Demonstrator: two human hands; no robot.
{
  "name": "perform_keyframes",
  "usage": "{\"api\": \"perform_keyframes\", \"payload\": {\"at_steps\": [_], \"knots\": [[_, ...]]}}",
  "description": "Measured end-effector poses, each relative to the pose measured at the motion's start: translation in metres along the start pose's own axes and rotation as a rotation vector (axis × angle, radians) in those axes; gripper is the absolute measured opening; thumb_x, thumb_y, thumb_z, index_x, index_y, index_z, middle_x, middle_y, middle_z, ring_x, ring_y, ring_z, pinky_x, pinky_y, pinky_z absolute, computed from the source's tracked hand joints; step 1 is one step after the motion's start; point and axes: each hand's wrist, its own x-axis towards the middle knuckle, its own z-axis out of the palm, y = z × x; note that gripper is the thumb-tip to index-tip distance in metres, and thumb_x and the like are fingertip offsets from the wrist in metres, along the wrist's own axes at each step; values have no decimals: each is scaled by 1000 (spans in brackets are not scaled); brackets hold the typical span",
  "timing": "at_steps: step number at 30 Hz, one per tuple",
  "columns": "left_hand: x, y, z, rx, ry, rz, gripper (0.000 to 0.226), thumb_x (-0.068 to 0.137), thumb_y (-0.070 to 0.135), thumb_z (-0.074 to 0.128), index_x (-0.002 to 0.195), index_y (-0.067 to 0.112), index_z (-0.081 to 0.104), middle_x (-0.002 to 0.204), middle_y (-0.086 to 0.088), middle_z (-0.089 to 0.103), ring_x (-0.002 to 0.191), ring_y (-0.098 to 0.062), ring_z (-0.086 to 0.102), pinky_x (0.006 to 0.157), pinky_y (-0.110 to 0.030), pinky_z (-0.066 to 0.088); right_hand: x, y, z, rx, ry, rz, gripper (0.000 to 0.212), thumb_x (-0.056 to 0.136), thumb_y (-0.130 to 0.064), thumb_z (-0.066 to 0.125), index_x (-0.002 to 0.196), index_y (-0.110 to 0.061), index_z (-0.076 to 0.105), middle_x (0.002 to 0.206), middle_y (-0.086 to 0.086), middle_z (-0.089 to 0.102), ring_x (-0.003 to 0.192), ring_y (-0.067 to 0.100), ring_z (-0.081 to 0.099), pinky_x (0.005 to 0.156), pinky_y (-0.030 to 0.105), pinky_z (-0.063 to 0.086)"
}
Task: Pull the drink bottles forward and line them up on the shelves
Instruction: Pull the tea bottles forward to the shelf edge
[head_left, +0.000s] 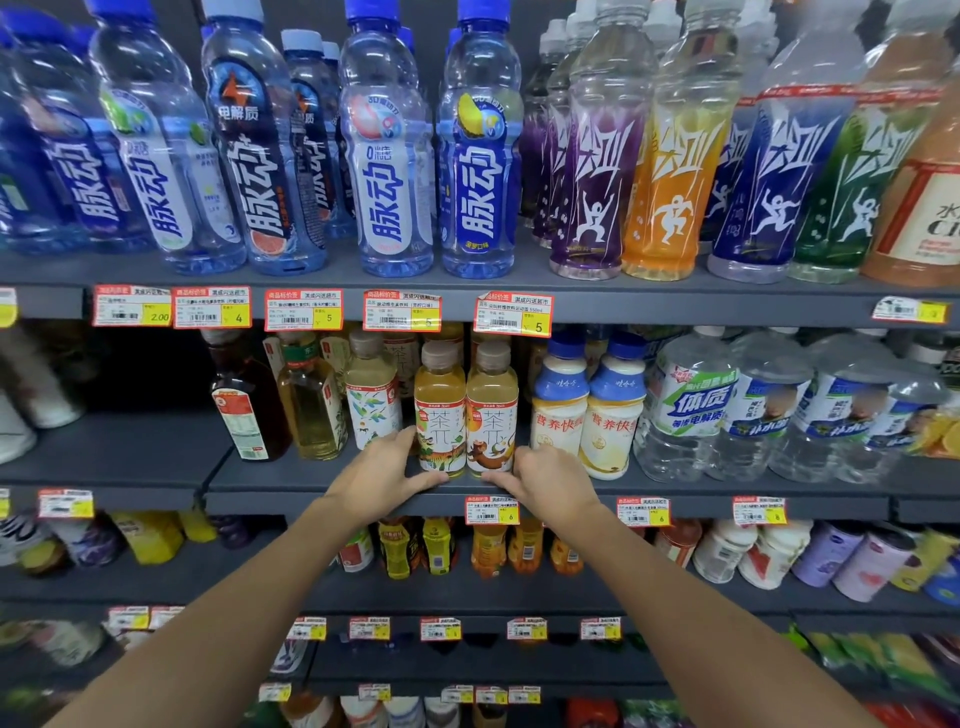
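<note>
Now my left grip (384, 475) wraps base of left tea bottle (440, 405), right grip (550, 475) base of right tea bottle (492, 405), at middle shelf (270, 480) front edge. I judge both full, heavy, slick plastic; hold low, slide.

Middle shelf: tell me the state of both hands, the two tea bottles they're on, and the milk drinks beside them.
Left tea bottle, upright, capped, at the front.
Right tea bottle, upright, capped, touching its twin.
Left hand, fingers curled round the left tea bottle.
Right hand, fingers curled round the right tea bottle.
Milk drink bottles, upright, capped.
</note>
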Motion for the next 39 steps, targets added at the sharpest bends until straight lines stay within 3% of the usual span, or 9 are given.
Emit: {"api": "perform_keyframes", "payload": {"at_steps": [4,9,14,16,21,25,27,33,39], "knots": [[-22,-6,-9,55,206,-68,49,91,68,50,117,28,62,96,11,65,87,-8,60,72,-28,50,-11,-16,5,10,97,-93,64,98,-72,29,93,-17,62,74,2,67,74,22,67,63,34,53],[-44,-27,-24,66,443,-169,24,96,53,54,95,30,60,75,13,60,74,-14,63,65,-33,49,-7,-61,4,164,174,-163,53,101,-64,37,85,-20,62,68,-3,66,69,21,67,65,34,52],[-53,-56,-35,155,574,-365,31,97,50,55,107,22,63,89,5,70,76,-27,68,66,-38,51,9,-111,8,278,195,-79,48,102,-58,41,99,-18,66,80,4,72,82,27,68,70,37,50],[-55,-63,-38,153,580,-430,38,96,54,56,109,19,65,83,2,72,73,-30,69,64,-36,49,13,-131,12,331,200,-40,44,102,-54,43,103,-16,65,82,5,72,85,28,69,71,38,51],[-51,-73,-44,212,471,-478,52,94,66,47,81,17,58,68,-5,66,65,-33,67,54,-30,34,27,-173,19,463,221,197,45,100,-52,49,124,-14,50,90,8,70,86,30,68,70,36,50],[-45,-76,-43,184,438,-473,62,90,73,45,91,13,56,75,-7,65,71,-32,67,54,-32,38,35,-194,17,559,193,398,62,97,-56,53,136,-10,41,107,12,69,99,32,67,79,38,53],[-41,-76,-42,156,432,-477,64,89,76,44,95,13,55,78,-7,67,74,-31,68,55,-32,40,39,-200,14,586,177,456,61,96,-56,57,132,-9,42,108,12,69,100,32,67,77,36,53],[-30,-69,-41,99,424,-544,68,86,77,48,106,12,51,83,-7,69,78,-31,68,56,-33,40,58,-209,8,589,129,551,62,92,-59,62,121,-6,44,110,15,68,102,32,67,78,37,53],[-23,-70,-34,15,478,-610,80,84,75,53,130,8,51,87,-9,72,81,-33,71,59,-34,39,69,-211,16,553,136,576,63,91,-62,60,119,-7,45,107,13,68,100,32,68,75,36,50]]}}
